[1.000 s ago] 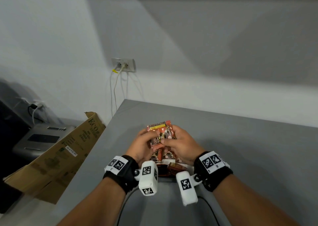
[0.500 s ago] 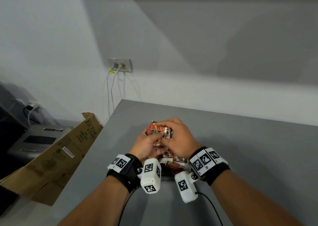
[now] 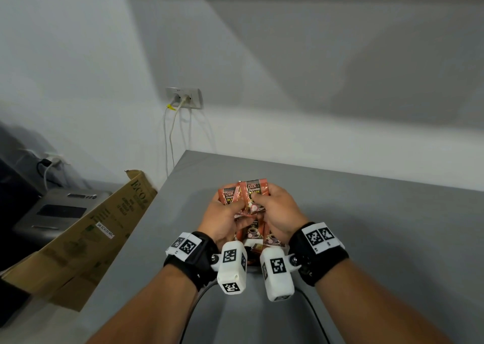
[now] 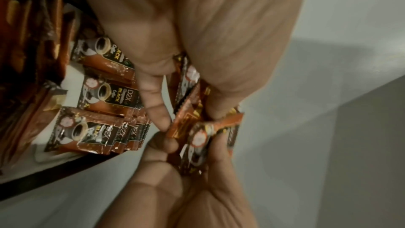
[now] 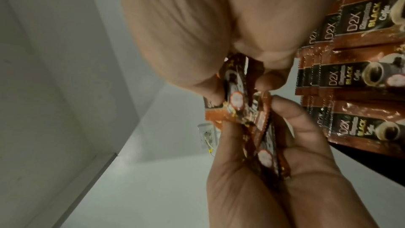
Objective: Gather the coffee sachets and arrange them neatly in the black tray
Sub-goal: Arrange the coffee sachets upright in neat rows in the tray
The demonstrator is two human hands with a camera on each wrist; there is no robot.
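Both hands hold a small bundle of orange-brown coffee sachets [image 3: 246, 194] upright above the table, labels facing me. My left hand [image 3: 234, 208] grips the bundle from the left and my right hand [image 3: 259, 199] pinches it from the right. The wrist views show the same bundle [image 4: 197, 136] [image 5: 258, 122] squeezed between thumbs and fingers of both hands. Below the hands, more sachets [image 3: 251, 232] [image 4: 105, 96] [image 5: 350, 76] lie in overlapping rows in the black tray [image 4: 54, 174] [image 5: 372, 159], whose rim is mostly hidden in the head view.
The grey table [image 3: 366, 226] stretches right and back to the white wall. A cardboard box [image 3: 86, 228] leans off the table's left edge beside a grey machine [image 3: 57, 210]. A wall socket [image 3: 184, 98] with cables sits behind. A black cable [image 3: 314, 312] runs under my right arm.
The right hand, which covered the top of the bundle, has slid down. The sachets now stand side by side with their labels showing. Both hands stay above the tray.
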